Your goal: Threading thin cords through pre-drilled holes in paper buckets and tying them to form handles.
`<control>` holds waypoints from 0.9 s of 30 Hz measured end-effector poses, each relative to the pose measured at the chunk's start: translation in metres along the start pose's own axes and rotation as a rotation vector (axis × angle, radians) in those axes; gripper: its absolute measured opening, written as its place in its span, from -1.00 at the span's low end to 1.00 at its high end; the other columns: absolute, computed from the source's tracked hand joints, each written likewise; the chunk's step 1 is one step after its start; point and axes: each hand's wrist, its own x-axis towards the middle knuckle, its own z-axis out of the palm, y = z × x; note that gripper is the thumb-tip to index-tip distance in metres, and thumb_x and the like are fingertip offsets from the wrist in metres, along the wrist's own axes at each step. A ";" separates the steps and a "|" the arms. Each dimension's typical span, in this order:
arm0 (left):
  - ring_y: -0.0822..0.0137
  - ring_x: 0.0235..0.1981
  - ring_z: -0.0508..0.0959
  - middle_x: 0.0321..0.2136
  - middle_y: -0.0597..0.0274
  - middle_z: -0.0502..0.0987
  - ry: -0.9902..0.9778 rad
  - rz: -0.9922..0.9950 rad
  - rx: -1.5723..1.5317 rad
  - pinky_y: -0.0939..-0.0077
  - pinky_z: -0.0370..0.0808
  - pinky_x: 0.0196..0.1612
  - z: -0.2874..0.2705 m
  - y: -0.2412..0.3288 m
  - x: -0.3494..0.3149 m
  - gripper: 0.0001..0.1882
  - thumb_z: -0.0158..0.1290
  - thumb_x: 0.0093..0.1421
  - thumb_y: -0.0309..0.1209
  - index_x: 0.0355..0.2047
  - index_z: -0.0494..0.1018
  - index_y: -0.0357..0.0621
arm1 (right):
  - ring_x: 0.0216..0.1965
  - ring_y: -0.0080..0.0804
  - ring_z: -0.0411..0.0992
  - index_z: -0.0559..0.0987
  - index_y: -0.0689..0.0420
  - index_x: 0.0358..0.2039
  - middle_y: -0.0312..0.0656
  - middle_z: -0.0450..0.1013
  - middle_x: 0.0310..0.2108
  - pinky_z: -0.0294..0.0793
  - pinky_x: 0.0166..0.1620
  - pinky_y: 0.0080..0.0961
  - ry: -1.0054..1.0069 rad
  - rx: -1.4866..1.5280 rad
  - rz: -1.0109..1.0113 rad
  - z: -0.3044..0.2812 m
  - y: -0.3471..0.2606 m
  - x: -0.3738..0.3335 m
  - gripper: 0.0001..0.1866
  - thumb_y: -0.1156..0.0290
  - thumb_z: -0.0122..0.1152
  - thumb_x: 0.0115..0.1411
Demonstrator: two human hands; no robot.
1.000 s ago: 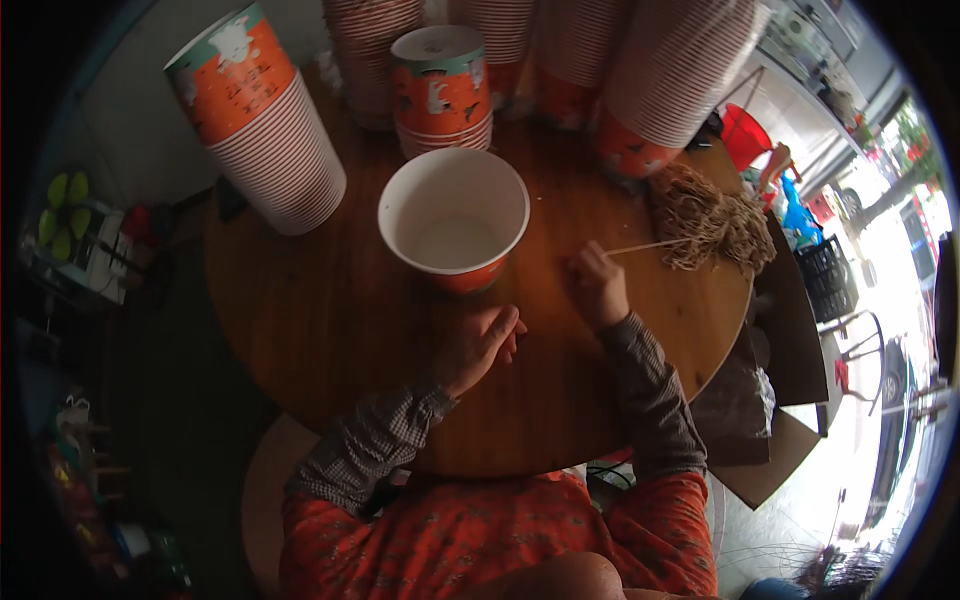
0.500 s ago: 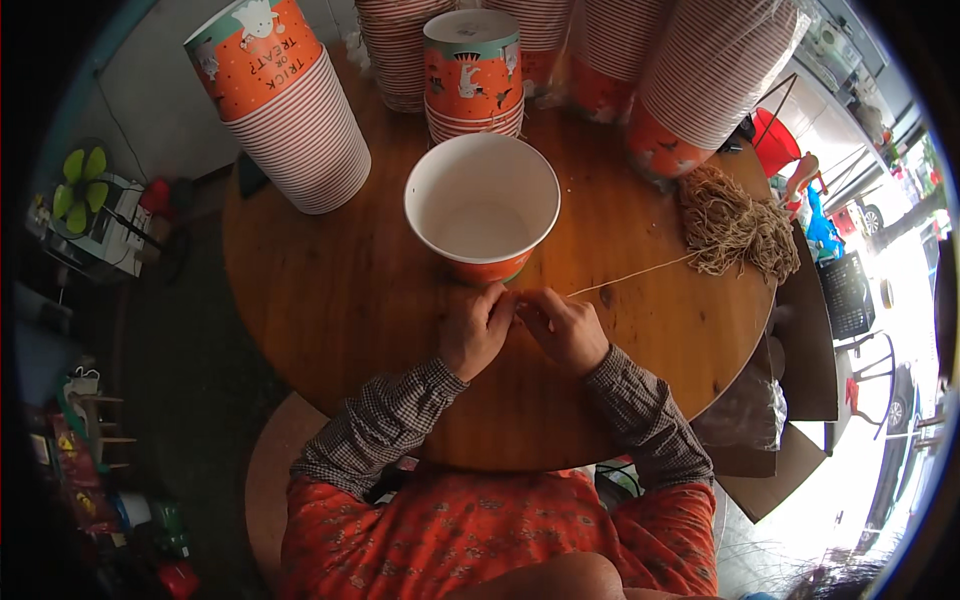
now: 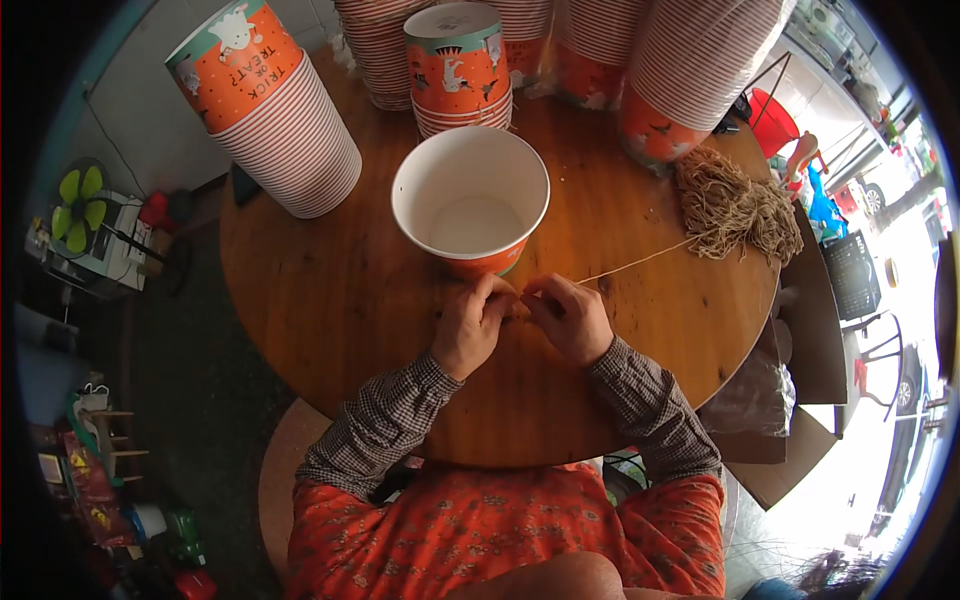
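A white-lined paper bucket (image 3: 425, 190) with an orange outside stands upright on the round wooden table (image 3: 330, 290), its open top facing me. Just in front of its base, my left hand (image 3: 467, 327) and my right hand (image 3: 574, 322) meet fingertip to fingertip, both pinched closed. One strand of tan cord (image 3: 637, 264) runs from the right fingers up to a tangled bundle of cords (image 3: 735, 208) at the table's right. What sits between the left fingertips is too small to make out.
A leaning stack of nested buckets (image 3: 290, 140) stands at the back left. Another short stack (image 3: 458, 75) is behind the open bucket. Several wrapped stacks, such as this one (image 3: 690, 75), line the back. Cardboard boxes (image 3: 785, 465) lie beyond the right edge.
My fingertips stay together while the right hand turns slightly and its fingers curl more. The view has shifted a little; the bucket and stacks stay on the table.
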 end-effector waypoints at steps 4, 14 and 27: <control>0.34 -0.43 0.62 -0.48 0.18 0.58 -0.012 -0.020 -0.020 0.52 0.52 -0.38 -0.002 -0.002 0.000 -0.96 -0.02 0.27 -0.55 -0.32 0.36 -0.27 | -0.50 -0.23 0.51 0.50 0.20 -0.36 -0.08 0.49 -0.50 0.48 -0.41 -0.44 -0.013 0.060 0.072 -0.002 0.000 -0.001 -0.93 0.50 0.18 0.15; 0.27 -0.57 0.51 -0.58 0.13 0.49 0.027 0.022 0.095 0.47 0.42 -0.48 0.001 -0.006 -0.002 -0.88 -0.01 0.30 -0.46 -0.36 0.39 -0.27 | -0.52 -0.20 0.51 0.50 0.22 -0.37 -0.03 0.48 -0.53 0.47 -0.42 -0.42 -0.053 0.121 0.174 -0.002 0.004 -0.003 -0.87 0.42 0.17 0.18; 0.37 -0.45 0.47 -0.46 0.17 0.44 0.029 0.051 0.104 0.55 0.40 -0.38 -0.004 0.003 -0.002 -0.92 -0.07 0.30 -0.50 -0.34 0.34 -0.26 | -0.59 -0.49 0.43 0.50 0.21 -0.35 -0.14 0.43 -0.60 0.41 -0.47 -0.54 -0.143 0.070 0.184 -0.009 -0.003 0.001 -0.87 0.45 0.23 0.14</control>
